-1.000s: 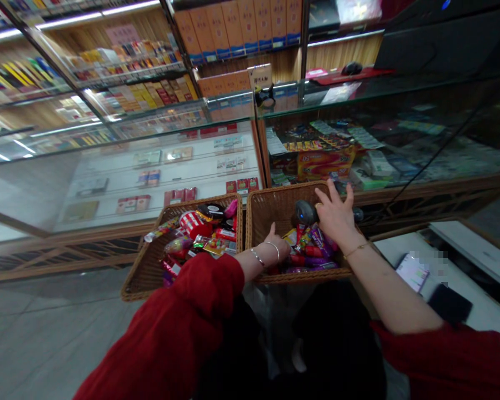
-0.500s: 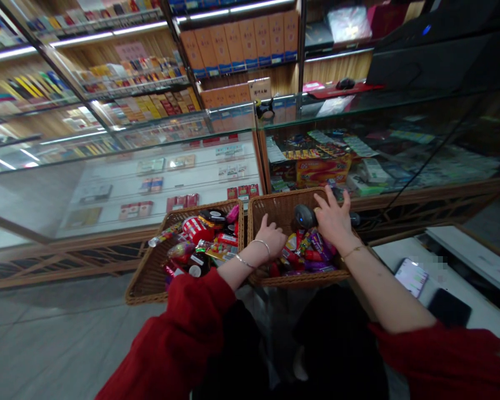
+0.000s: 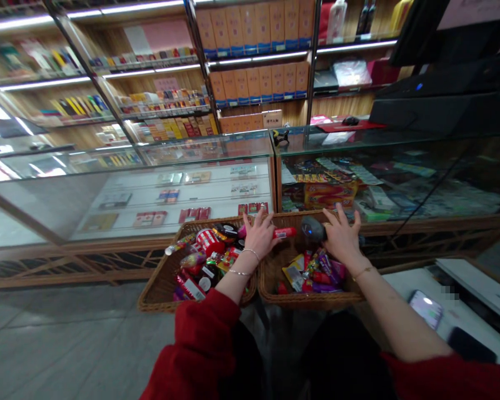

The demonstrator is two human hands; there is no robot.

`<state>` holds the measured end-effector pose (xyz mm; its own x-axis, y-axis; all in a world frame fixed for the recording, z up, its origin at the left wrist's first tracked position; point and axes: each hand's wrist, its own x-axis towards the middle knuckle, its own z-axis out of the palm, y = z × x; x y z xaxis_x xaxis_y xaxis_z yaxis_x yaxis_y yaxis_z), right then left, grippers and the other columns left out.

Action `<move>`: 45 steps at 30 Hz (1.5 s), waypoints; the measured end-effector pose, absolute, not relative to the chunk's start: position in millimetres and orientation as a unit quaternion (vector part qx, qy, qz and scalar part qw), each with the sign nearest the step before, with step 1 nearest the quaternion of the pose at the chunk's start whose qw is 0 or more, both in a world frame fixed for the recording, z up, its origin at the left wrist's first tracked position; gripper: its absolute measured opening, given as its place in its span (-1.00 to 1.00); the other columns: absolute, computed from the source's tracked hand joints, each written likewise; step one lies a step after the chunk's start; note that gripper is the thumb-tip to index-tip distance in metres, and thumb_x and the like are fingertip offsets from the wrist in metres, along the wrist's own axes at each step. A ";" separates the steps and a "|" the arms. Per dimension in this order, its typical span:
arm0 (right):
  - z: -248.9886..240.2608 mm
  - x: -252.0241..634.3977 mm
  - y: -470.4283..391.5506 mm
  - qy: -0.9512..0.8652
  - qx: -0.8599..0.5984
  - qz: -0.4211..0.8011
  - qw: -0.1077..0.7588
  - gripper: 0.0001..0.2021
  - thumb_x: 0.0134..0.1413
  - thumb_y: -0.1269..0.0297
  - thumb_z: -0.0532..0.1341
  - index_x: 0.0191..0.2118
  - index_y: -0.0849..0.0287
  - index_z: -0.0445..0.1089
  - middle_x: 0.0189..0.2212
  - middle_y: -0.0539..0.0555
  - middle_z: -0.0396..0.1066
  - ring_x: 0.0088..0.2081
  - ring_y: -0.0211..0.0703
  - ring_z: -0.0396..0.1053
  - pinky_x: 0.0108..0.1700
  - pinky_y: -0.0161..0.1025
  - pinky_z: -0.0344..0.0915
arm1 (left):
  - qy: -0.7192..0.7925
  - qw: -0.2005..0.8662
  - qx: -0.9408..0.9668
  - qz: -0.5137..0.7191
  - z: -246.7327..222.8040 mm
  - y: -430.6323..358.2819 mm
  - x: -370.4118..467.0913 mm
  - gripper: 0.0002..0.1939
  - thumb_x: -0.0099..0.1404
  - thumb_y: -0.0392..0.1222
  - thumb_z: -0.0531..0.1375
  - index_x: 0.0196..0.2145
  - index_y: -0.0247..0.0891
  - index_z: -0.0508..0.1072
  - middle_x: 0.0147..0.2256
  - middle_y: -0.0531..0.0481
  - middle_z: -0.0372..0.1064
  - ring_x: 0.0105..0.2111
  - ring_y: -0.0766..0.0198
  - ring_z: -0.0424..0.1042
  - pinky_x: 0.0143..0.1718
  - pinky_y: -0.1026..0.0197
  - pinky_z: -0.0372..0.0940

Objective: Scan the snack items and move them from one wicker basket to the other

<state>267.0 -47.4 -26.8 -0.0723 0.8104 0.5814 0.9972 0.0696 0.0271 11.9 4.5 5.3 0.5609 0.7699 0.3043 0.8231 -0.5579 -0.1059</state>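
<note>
Reaching over two wicker baskets of packaged sweets set side by side below a glass display counter (image 3: 216,166). Left hand (image 3: 260,233) raised above the seam between the baskets, fingers curled round one end of a red tube-shaped packet (image 3: 284,232); packet lying roughly level, its free end pointing right, out over the right basket (image 3: 304,300). Right hand (image 3: 341,236) at the far rim of that same basket, fingers spread and draped over a dark grey rounded device (image 3: 313,228) with a small blue light; hard to tell whether gripping it or only resting on it. Device sitting just left of the right palm, near the tip of the red packet, the two close but apart. Left basket (image 3: 158,289) heaped with red-and-white striped tubs, black-lidded jars and bright wrappers, directly under the left forearm. Right basket less full, purple, yellow and red sachets gathered at its near side, beneath the right wrist. Bracelets on both wrists, red sleeves pushed back. Phone (image 3: 425,308) with lit screen lying on a white surface well to the right of the right arm.
</note>
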 end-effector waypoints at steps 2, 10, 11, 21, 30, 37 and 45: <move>-22.9 261.6 -46.3 -0.702 -0.638 -0.210 0.236 -0.72 -0.10 0.45 0.21 -0.22 0.16 0.55 0.27 0.16 0.36 0.42 0.26 -0.04 0.33 0.51 -0.22 | -0.464 0.127 -0.868 -0.125 1.9 8.0 9.9 -0.72 0.31 0.01 0.29 -0.08 -0.11 0.58 0.40 -0.09 0.10 0.44 -0.31 -0.18 0.27 -0.73 -0.32; -17.8 239.3 -43.1 -0.713 -0.612 -0.189 0.287 -0.78 -0.07 0.43 0.20 -0.27 0.15 0.53 0.26 0.13 0.38 0.43 0.30 -0.05 0.33 0.51 -0.21 | -0.508 0.137 -0.837 -0.149 -2.8 14.8 3.2 -0.68 0.34 0.06 0.27 -0.04 -0.12 0.57 0.44 -0.09 -0.03 0.45 -0.33 -0.21 0.29 -0.70 -0.29; -18.9 238.0 -43.7 -0.712 -0.612 -0.187 0.288 -0.78 -0.06 0.44 0.19 -0.27 0.14 0.53 0.26 0.12 0.38 0.43 0.30 -0.05 0.33 0.51 -0.21 | -0.514 0.137 -0.834 -0.149 -3.2 15.3 2.6 -0.67 0.35 0.06 0.26 -0.02 -0.12 0.57 0.44 -0.09 -0.04 0.45 -0.33 -0.21 0.29 -0.70 -0.29; -23.7 233.9 -51.6 -0.729 -0.597 -0.176 0.285 -0.74 -0.09 0.48 0.18 -0.27 0.12 0.54 0.27 0.10 0.37 0.44 0.27 -0.05 0.34 0.52 -0.23 | -0.528 0.133 -0.825 -0.154 -8.6 18.4 1.5 -0.65 0.34 0.10 0.25 -0.04 -0.11 0.58 0.45 -0.10 -0.05 0.45 -0.34 -0.22 0.29 -0.69 -0.29; -23.7 233.5 -54.5 -0.732 -0.591 -0.169 0.294 -0.72 -0.10 0.51 0.17 -0.26 0.13 0.54 0.26 0.10 0.38 0.43 0.26 -0.03 0.35 0.51 -0.26 | -0.528 0.133 -0.825 -0.148 -11.5 19.4 1.8 -0.64 0.35 0.11 0.24 -0.01 -0.10 0.57 0.45 -0.09 -0.05 0.45 -0.32 -0.24 0.32 -0.65 -0.31; -26.2 234.3 -53.6 -0.735 -0.574 -0.168 0.320 -0.71 -0.10 0.50 0.17 -0.26 0.12 0.56 0.22 0.14 0.41 0.42 0.26 -0.01 0.35 0.50 -0.32 | -0.523 0.136 -0.826 -0.163 -12.7 19.5 1.7 -0.65 0.32 0.12 0.27 -0.05 -0.09 0.58 0.43 -0.10 0.00 0.44 -0.33 -0.20 0.31 -0.65 -0.29; -24.3 233.9 -55.3 -0.734 -0.582 -0.165 0.309 -0.73 -0.09 0.49 0.16 -0.28 0.13 0.54 0.23 0.10 0.41 0.42 0.25 -0.01 0.36 0.49 -0.28 | -0.530 0.134 -0.825 -0.143 -12.3 19.3 2.0 -0.62 0.34 0.13 0.24 -0.02 -0.11 0.56 0.45 -0.08 -0.06 0.46 -0.31 -0.25 0.34 -0.62 -0.32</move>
<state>233.9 -55.3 -24.3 -0.1314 0.7518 0.6462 0.9563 0.2680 -0.1173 2.0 19.3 -12.3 0.3977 0.8364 0.3771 0.9128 -0.4025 -0.0699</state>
